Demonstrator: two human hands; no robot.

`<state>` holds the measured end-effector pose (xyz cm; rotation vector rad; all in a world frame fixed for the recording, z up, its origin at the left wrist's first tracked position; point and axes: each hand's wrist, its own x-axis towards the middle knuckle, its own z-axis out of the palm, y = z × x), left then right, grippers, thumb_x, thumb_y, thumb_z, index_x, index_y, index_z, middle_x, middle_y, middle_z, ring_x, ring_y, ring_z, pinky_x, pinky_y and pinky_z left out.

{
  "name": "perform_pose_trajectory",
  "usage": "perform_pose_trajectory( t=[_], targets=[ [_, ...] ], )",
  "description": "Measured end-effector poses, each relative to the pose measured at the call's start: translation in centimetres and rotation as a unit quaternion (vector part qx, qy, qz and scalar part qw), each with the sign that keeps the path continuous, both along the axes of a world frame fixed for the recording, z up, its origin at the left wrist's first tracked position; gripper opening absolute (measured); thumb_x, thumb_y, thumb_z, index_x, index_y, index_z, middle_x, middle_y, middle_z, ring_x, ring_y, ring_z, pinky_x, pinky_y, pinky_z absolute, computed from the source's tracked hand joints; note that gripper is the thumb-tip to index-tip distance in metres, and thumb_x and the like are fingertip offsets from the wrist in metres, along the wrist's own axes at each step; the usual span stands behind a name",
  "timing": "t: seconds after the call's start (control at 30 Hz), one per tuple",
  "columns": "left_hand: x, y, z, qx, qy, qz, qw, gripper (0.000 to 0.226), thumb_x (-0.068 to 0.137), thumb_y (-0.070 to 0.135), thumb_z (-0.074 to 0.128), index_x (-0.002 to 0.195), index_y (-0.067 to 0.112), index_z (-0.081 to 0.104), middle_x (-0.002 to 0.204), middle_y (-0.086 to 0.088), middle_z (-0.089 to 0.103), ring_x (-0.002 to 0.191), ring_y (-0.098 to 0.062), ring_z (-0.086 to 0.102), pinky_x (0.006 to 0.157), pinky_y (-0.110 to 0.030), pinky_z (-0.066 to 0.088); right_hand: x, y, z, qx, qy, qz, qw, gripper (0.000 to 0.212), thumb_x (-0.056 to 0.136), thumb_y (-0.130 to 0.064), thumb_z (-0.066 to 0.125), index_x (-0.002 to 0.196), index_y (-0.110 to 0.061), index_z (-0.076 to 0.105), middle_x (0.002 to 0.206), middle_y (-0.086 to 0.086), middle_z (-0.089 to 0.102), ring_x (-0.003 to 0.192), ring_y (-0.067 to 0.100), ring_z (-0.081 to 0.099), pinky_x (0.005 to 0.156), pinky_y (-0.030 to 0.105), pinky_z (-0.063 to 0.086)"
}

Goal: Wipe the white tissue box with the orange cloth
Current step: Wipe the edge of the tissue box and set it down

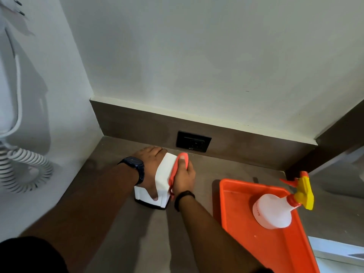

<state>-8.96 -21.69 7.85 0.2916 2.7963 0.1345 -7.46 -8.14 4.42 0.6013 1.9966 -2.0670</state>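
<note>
The white tissue box (164, 174), with a dark base, stands on the brown counter near the back wall. My left hand (149, 166), a dark watch on its wrist, clasps the box from the left side, thumb on its near face. My right hand (184, 179) presses the orange cloth (175, 170) against the box's right side, the cloth bunched under the fingers and hanging down toward the wrist.
An orange tray (262, 239) lies to the right with a white spray bottle (273, 211) on its side, yellow-and-orange nozzle pointing back. A black wall socket (193, 141) sits behind the box. A white coiled cord (25, 168) rests at the left wall.
</note>
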Motion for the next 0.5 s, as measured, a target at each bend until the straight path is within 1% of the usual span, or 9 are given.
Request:
perform_pose_trajectory(
  t=[0.1, 0.2, 0.27, 0.33, 0.37, 0.4, 0.47, 0.5],
  targets=[
    [0.2, 0.2, 0.5, -0.014, -0.017, 0.001, 1.000, 0.140, 0.027, 0.070, 0.079, 0.143, 0.022, 0.016, 0.149, -0.005, 0.031, 0.134, -0.025, 0.030, 0.112, -0.039, 0.026, 0.2, 0.1, -0.3, -0.003, -0.036, 0.004, 0.999, 0.052, 0.098, -0.050, 0.038, 0.137, -0.019, 0.050, 0.132, 0.007, 0.061, 0.118, 0.028, 0.058, 0.105, 0.045, 0.046],
    [0.3, 0.5, 0.8, -0.028, -0.021, 0.000, 0.999, 0.141, 0.030, 0.069, 0.080, 0.144, 0.021, 0.012, 0.152, -0.006, 0.026, 0.137, -0.026, 0.027, 0.114, -0.041, 0.025, 1.3, 0.3, -0.7, -0.002, -0.068, 0.005, 0.998, 0.051, 0.099, -0.047, 0.035, 0.139, -0.018, 0.047, 0.134, 0.007, 0.060, 0.113, 0.025, 0.058, 0.099, 0.039, 0.047],
    [0.3, 0.6, 0.9, -0.033, -0.021, -0.002, 0.999, 0.141, 0.029, 0.070, 0.080, 0.144, 0.021, 0.014, 0.151, -0.005, 0.028, 0.135, -0.026, 0.029, 0.113, -0.041, 0.027, 2.1, 0.6, -0.6, -0.015, -0.089, 0.004, 0.996, 0.048, 0.100, -0.045, 0.034, 0.139, -0.019, 0.046, 0.129, 0.006, 0.061, 0.104, 0.021, 0.059, 0.090, 0.035, 0.049],
    [0.4, 0.8, 1.0, -0.031, -0.016, 0.001, 0.999, 0.141, 0.025, 0.071, 0.078, 0.142, 0.022, 0.017, 0.147, -0.003, 0.033, 0.132, -0.025, 0.034, 0.109, -0.040, 0.031, 2.6, 1.1, -0.1, -0.032, -0.114, 0.008, 0.993, 0.044, 0.101, -0.042, 0.035, 0.136, -0.020, 0.048, 0.116, 0.003, 0.062, 0.092, 0.017, 0.059, 0.075, 0.029, 0.049],
    [0.5, 0.8, 0.9, -0.027, -0.012, 0.006, 1.000, 0.141, 0.021, 0.072, 0.076, 0.140, 0.023, 0.019, 0.145, -0.002, 0.036, 0.129, -0.024, 0.036, 0.107, -0.039, 0.034, 2.7, 1.4, 0.1, -0.048, -0.128, 0.010, 0.991, 0.042, 0.100, -0.041, 0.037, 0.134, -0.019, 0.050, 0.114, 0.004, 0.063, 0.092, 0.019, 0.060, 0.074, 0.031, 0.049],
    [0.6, 0.8, 0.8, -0.021, -0.007, 0.013, 1.000, 0.140, 0.018, 0.073, 0.074, 0.138, 0.024, 0.021, 0.142, -0.001, 0.038, 0.126, -0.023, 0.039, 0.105, -0.038, 0.036, 2.6, 1.8, 0.4, -0.069, -0.142, 0.012, 0.987, 0.041, 0.099, -0.040, 0.039, 0.130, -0.017, 0.053, 0.115, 0.007, 0.065, 0.097, 0.024, 0.062, 0.082, 0.035, 0.051],
    [0.9, 0.8, 0.5, -0.010, 0.002, 0.032, 0.999, 0.139, 0.013, 0.075, 0.072, 0.134, 0.027, 0.025, 0.136, 0.001, 0.042, 0.121, -0.022, 0.042, 0.100, -0.038, 0.040, 2.6, 2.5, 1.1, -0.106, -0.167, 0.020, 0.980, 0.043, 0.096, -0.038, 0.044, 0.124, -0.010, 0.059, 0.116, 0.015, 0.068, 0.107, 0.033, 0.063, 0.100, 0.044, 0.048],
    [1.0, 0.8, 0.4, -0.008, 0.005, 0.038, 0.999, 0.138, 0.012, 0.076, 0.072, 0.133, 0.028, 0.026, 0.135, 0.002, 0.043, 0.121, -0.022, 0.043, 0.099, -0.039, 0.041, 2.6, 3.0, 1.7, -0.128, -0.169, 0.023, 0.977, 0.044, 0.094, -0.037, 0.046, 0.123, -0.006, 0.061, 0.118, 0.019, 0.068, 0.111, 0.036, 0.062, 0.104, 0.047, 0.046]
  ],
)
